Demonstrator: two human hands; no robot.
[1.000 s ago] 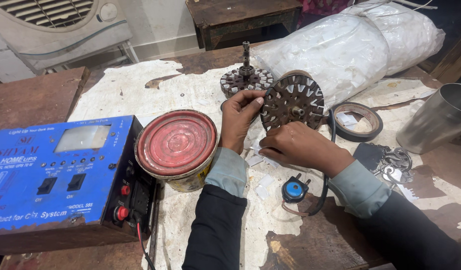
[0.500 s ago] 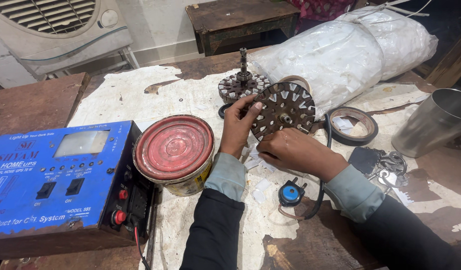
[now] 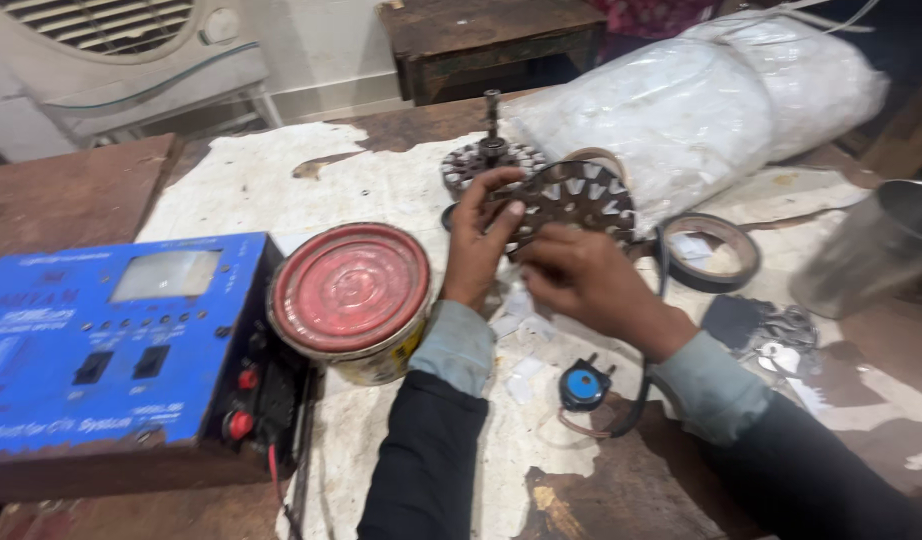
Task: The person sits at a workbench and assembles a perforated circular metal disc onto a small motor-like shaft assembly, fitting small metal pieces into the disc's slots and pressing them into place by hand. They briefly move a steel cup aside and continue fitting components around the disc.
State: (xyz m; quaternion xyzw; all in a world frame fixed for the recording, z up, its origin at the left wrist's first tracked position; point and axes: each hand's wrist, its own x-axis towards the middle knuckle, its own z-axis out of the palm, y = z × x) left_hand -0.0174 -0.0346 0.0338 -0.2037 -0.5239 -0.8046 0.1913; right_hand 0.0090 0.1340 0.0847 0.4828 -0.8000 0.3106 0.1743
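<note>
A round, slotted metal disc, dark and rusty with wedge-shaped openings around its rim, is held tilted up off the tabletop between both hands. The left hand grips the disc's left edge, fingers curled over the rim and thumb behind it. The right hand is closed on the disc's lower edge, its fingers bent in against the metal.

Just behind the disc stands a second slotted wheel with an upright shaft, lying flat on the tabletop. Behind and to the right of the disc lies a big bundle wrapped in white plastic. To the right of the disc a dark ring lies flat, and farther right stands a shiny metal cup. Near the cup, closer to the person, a small heap of metal bits rests on a dark patch.

To the left of the disc sits a round tin with a red lid, touching the left forearm. Left of the tin is a blue box with switches and a small window. Below the disc, between the forearms, lies a small blue round plug on a dark cord.
</note>
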